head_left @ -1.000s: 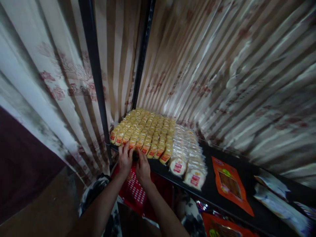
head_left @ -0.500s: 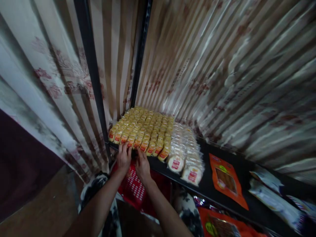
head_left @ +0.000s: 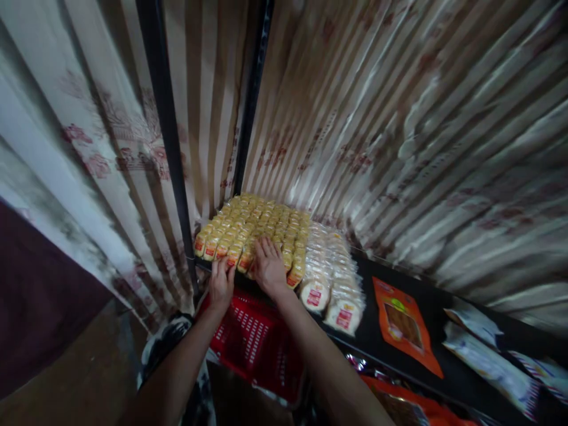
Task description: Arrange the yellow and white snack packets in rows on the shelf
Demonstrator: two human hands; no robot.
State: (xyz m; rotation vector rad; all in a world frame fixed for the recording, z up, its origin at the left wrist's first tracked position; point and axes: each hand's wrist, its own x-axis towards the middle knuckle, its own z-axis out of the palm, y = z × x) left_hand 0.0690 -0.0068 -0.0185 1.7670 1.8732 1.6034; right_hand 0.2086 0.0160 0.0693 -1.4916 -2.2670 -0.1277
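Rows of small yellow wrapped cakes (head_left: pixel 248 219) with orange-red labels stand packed together on a black shelf. My right hand (head_left: pixel 270 269) lies over the front part of the middle rows, its fingers stretched out on the wrappers and covering several packs. At the front ends of the rows, further left, my left hand (head_left: pixel 222 284) touches the lowest packs with slightly bent, parted fingertips. Neither hand has a pack lifted. Two rows of white round wrapped cakes (head_left: pixel 316 293) with red labels adjoin the yellow ones on the right.
Below the shelf edge sits a red plastic basket (head_left: pixel 248 337). Along the black shelf (head_left: pixel 366 302) to the right lie an orange food pouch (head_left: pixel 406 325) and silvery packets (head_left: pixel 492 361). A dark post (head_left: pixel 166 130) and pleated curtains (head_left: pixel 310 118) enclose the corner.
My right hand has moved from the front edge up and right onto the yellow cakes, with fingers extended. My left hand stays near the front edge. More of the red basket shows.
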